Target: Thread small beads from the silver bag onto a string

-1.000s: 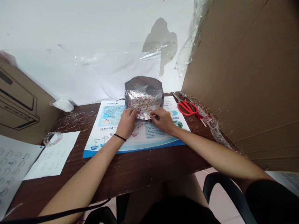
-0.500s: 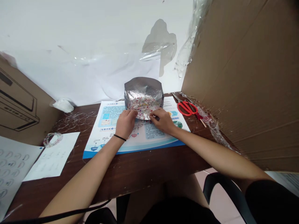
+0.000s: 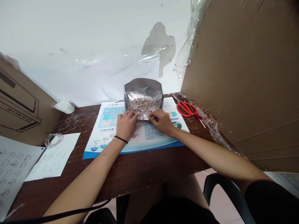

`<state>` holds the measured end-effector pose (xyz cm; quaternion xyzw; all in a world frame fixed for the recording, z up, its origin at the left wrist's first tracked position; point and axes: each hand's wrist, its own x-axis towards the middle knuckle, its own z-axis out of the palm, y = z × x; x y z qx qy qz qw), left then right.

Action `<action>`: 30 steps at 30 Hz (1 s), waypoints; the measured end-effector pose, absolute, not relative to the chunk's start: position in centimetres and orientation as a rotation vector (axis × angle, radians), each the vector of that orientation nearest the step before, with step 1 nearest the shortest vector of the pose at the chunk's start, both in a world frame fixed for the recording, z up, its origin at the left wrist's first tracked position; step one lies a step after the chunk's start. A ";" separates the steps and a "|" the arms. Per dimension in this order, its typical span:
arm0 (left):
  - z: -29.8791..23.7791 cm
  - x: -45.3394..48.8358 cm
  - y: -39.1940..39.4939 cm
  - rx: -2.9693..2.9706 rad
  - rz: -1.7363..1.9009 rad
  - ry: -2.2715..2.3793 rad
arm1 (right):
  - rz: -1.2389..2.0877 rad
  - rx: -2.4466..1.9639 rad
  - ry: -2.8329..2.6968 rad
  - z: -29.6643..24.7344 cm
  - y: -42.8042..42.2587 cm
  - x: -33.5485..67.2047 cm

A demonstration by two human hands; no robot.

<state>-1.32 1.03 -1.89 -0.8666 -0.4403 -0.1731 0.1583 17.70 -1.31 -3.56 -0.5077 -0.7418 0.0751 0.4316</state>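
A silvery, foil-lined open container [image 3: 143, 84] stands on a printed sheet against the wall. Many small mixed beads [image 3: 142, 105] lie in it, mostly clear, pink and red. At the container's front left edge is my left hand [image 3: 127, 125], its fingers curled in and its fingertips by the beads. Opposite it, at the front right edge, my right hand [image 3: 161, 122] has thumb and forefinger pinched together over the beads. Whatever either hand holds is too small or hidden to name.
Red-handled scissors [image 3: 187, 108] lie on the right beside crumpled clear plastic [image 3: 210, 127]. Loose clear cord [image 3: 77, 122] and a beaded bracelet [image 3: 54, 140] on white paper [image 3: 56, 158] lie left. Cardboard boxes [image 3: 233, 77] flank the brown table [image 3: 149, 168].
My left hand's fingers have spread slightly and shifted a little at the container's edge. My right hand stays pinched in nearly the same place.
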 end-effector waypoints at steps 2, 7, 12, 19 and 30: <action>-1.9 -1.2 1.0 -2.478 -0.509 -1.296 | 0.186 -1.260 -1.845 -3.5 -1.4 17.7; -1.8 -1.1 0.9 -2.493 -0.466 -1.321 | 0.194 -1.247 -1.833 -3.3 -1.5 17.6; -1.9 -0.9 0.9 -2.483 -0.388 -1.352 | 0.186 -1.226 -1.843 -3.3 -1.5 17.5; -1.9 -0.8 1.2 -2.591 -0.669 -1.440 | 0.205 -1.231 -1.854 -3.5 -1.4 17.5; -1.8 -0.8 1.2 -2.608 -0.689 -1.422 | 0.214 -1.228 -1.867 -3.5 -1.4 17.5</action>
